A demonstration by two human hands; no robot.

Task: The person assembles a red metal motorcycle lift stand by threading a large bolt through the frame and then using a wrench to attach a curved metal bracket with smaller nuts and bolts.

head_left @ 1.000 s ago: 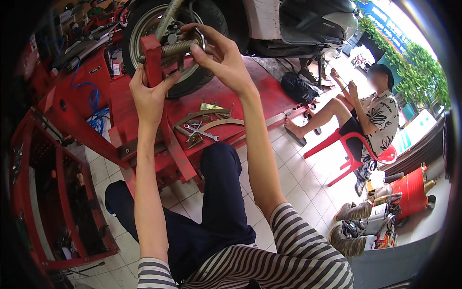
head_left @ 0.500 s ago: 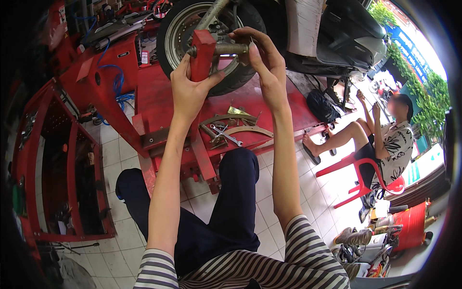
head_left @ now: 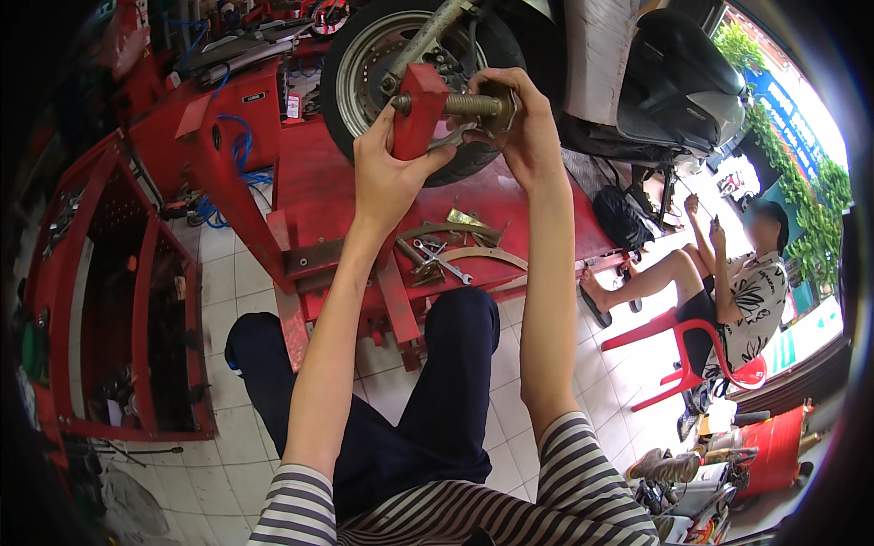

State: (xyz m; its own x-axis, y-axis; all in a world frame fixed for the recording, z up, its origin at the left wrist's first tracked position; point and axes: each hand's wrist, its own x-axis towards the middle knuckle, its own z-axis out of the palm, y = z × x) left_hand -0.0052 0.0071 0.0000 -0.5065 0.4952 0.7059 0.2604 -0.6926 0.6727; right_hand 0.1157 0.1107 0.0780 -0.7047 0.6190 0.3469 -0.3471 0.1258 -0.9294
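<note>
My left hand (head_left: 385, 182) is closed around the lower part of a red metal block (head_left: 421, 111), thumb reaching to the right. A coarse threaded rod (head_left: 466, 106) passes through the block and sticks out to the right. On the rod's right end sits a dull brass-coloured fitting with a wide round flange (head_left: 506, 111). My right hand (head_left: 535, 136) curls its fingers around this fitting, partly hiding it. Behind both hands stands a scooter's front wheel (head_left: 350, 77). Below them, two curved metal strips (head_left: 482, 257) and wrenches (head_left: 446, 259) lie on the red lift platform (head_left: 319, 196).
A red open-shelved cabinet (head_left: 137, 300) stands at the left, blue air hose (head_left: 238, 164) beyond it. At the right, another person sits on a red plastic chair (head_left: 696, 341). Shoes (head_left: 665, 466) and a red drum (head_left: 772, 446) fill the lower right. A black bag (head_left: 619, 217) rests on the platform.
My right hand has gone from a raised finger-and-thumb hold at the rod's end to a curl around the flanged fitting, which now shows more. The whole view has shifted slightly.
</note>
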